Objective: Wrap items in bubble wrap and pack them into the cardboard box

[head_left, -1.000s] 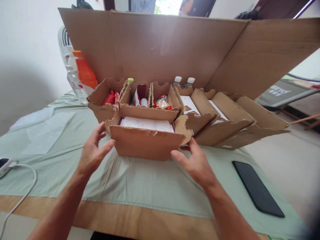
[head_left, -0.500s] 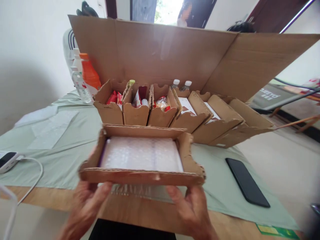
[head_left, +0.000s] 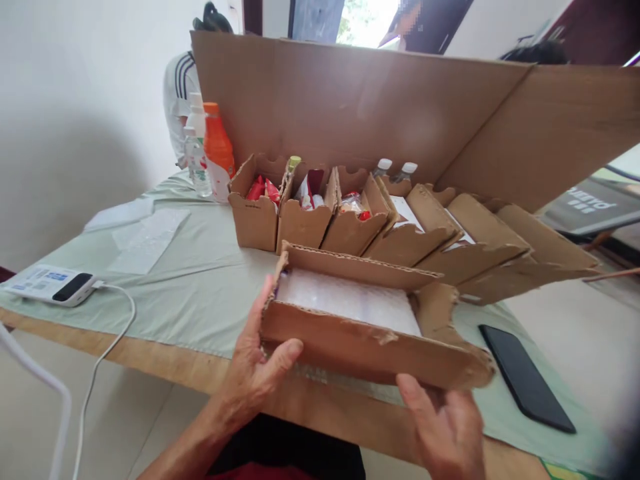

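Observation:
Between my two hands is a long open cardboard box [head_left: 345,347], tilted down to the right. In it lies a flat package in bubble wrap [head_left: 345,300] with a purple edge at its left end. My left hand [head_left: 263,360] grips the box's left end, its thumb on the near wall and fingers round the end. My right hand [head_left: 445,420] holds the lower right part from below, thumb at the bottom edge and its other fingers partly hidden. Just beyond stands a row of similar cardboard boxes with red packets [head_left: 263,189] and other packaged goods inside.
A tall cardboard panel [head_left: 350,100] stands behind the row. An orange bottle [head_left: 218,143] and clear bottles are at its left. A black phone [head_left: 527,377] lies at right, a white power bank [head_left: 50,283] with cable at left, near bubble-wrap sheets [head_left: 150,237]. People are beyond the panel.
The held box has moved right in view and turned, its right end now lower and nearer me. My left hand has shifted up onto its left end. The whole view has swung left.

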`<state>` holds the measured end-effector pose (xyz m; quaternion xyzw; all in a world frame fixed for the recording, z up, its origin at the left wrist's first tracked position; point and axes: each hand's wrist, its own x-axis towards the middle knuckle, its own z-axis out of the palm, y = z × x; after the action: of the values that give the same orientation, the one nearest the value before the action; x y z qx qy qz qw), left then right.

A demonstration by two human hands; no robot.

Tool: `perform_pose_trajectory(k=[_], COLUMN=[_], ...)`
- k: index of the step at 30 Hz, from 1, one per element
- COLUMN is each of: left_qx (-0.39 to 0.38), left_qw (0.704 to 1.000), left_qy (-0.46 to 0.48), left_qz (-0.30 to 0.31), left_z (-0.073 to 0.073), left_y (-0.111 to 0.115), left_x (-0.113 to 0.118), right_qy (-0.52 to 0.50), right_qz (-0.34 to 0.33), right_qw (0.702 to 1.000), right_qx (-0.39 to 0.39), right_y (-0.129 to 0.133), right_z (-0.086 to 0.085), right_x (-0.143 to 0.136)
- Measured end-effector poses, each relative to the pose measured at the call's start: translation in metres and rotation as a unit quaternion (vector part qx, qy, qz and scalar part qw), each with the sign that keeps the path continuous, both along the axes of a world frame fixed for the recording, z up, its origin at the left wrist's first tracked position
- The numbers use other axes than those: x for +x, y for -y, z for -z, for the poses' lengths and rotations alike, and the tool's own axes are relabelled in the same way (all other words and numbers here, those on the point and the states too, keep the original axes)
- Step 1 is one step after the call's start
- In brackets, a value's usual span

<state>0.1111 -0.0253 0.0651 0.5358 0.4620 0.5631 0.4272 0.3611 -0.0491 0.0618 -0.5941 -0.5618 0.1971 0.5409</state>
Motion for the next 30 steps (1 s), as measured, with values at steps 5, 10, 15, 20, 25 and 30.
perform_pose_trajectory(k=[5, 10, 15, 20, 25, 30], left_qx=[0.002, 0.0, 0.01, 0.078, 0.122, 0.127], left_qw=[0.99, 0.954, 0.895, 0.894, 0.893, 0.888], left_qy=[-0.052, -0.071, -0.055, -0.028, -0.063, -0.093], left_qz=[-0.131, -0.29, -0.442, -0.441, -0.429, -0.431], left_z=[-0.005, -0.005, -0.002, 0.019, 0.041, 0.049], left_y=[0.006, 0.008, 0.002, -0.017, -0.038, -0.075], left_x=[-0.057, -0.095, -0.113, -0.11, -0.101, -0.113], right_qy=[-0.026, -0.051, -0.022, 0.085, 0.101, 0.117], right_qz=[-0.13, -0.267, -0.432, -0.396, -0.356, -0.364], right_qw=[0.991, 0.962, 0.902, 0.914, 0.928, 0.924], right_qx=[-0.001, -0.002, 0.002, 0.02, 0.029, 0.005], right_y=[-0.035, -0.088, -0.172, -0.232, -0.238, -0.219], right_z=[-0.006, -0.015, -0.005, -0.005, 0.004, 0.048], right_x=[-0.06, -0.112, -0.178, -0.25, -0.279, -0.262])
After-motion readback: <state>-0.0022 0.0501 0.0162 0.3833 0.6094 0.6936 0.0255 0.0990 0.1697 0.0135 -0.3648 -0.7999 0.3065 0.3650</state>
